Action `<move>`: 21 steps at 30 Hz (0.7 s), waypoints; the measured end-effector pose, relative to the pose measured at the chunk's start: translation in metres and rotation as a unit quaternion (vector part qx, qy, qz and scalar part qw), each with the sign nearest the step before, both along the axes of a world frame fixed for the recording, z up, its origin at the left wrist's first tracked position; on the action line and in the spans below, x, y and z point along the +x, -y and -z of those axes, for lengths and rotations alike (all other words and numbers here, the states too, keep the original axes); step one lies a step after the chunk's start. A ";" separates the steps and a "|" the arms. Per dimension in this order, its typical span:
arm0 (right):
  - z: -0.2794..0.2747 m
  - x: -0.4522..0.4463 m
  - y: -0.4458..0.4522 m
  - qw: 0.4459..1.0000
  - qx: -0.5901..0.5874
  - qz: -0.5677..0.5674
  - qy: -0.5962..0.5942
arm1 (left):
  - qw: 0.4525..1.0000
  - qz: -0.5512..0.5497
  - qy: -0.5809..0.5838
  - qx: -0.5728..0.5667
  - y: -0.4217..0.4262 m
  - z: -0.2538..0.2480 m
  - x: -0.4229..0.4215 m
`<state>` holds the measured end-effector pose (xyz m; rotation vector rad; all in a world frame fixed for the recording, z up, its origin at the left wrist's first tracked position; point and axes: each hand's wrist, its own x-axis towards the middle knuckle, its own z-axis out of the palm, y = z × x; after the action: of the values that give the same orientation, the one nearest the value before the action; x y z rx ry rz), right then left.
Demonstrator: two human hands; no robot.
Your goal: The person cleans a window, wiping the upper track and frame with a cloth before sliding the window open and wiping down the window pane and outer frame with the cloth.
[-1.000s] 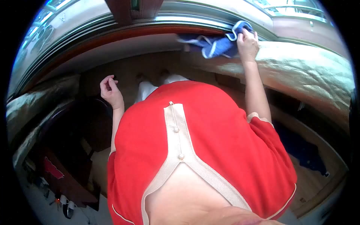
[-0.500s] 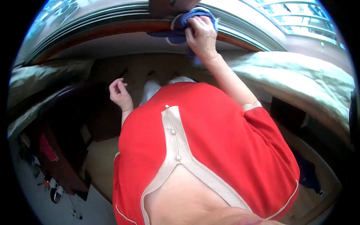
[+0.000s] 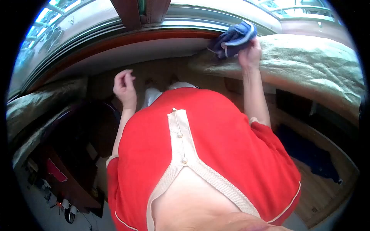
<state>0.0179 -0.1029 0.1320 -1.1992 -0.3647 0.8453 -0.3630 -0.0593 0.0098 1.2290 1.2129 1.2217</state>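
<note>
A crumpled blue cloth (image 3: 232, 41) with a pale edge is bunched in my right hand (image 3: 251, 56). It is at the right end of the window sill's reddish-brown edge (image 3: 169, 35), beside the pale cover on the right. My thumb and fingers grip the cloth from its right side, and part of it hangs to the left. On the other side, my left hand (image 3: 125, 86) is raised in the air in front of my body. Its fingers are loosely curled in, with nothing visible in them.
A brown window post (image 3: 133, 13) stands in the sliding track (image 3: 192, 24). Shiny pale covers lie over furniture at the right (image 3: 308, 61) and left (image 3: 46, 92). Dark furniture (image 3: 69, 169) is at lower left. A dark blue cloth (image 3: 308, 154) lies low on the right.
My right hand has moved right and back from the window post with the blue cloth, off the track. My left hand has risen slightly, and the view has shifted to the right.
</note>
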 end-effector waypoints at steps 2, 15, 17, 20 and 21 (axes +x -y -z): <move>0.000 0.000 0.009 0.980 0.101 -0.056 -0.161 | 0.995 0.094 0.003 0.044 -0.019 -0.029 0.036; -0.004 -0.008 0.022 0.927 0.163 -0.173 -0.289 | 0.927 0.265 -0.073 0.256 -0.044 -0.115 0.204; -0.008 -0.014 0.021 0.940 0.135 -0.154 -0.271 | 0.930 0.249 -0.072 0.259 -0.045 -0.113 0.203; -0.019 -0.001 0.021 0.981 0.020 -0.156 -0.116 | 0.939 0.214 -0.110 0.247 -0.048 -0.124 0.192; -0.021 0.009 0.023 0.982 -0.069 -0.172 0.023 | 0.939 0.213 -0.113 0.247 -0.048 -0.128 0.190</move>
<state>0.0268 -0.1263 0.1532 -1.3062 -0.5705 1.1571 -0.1733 -0.0109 0.1377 1.9336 0.7437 1.1051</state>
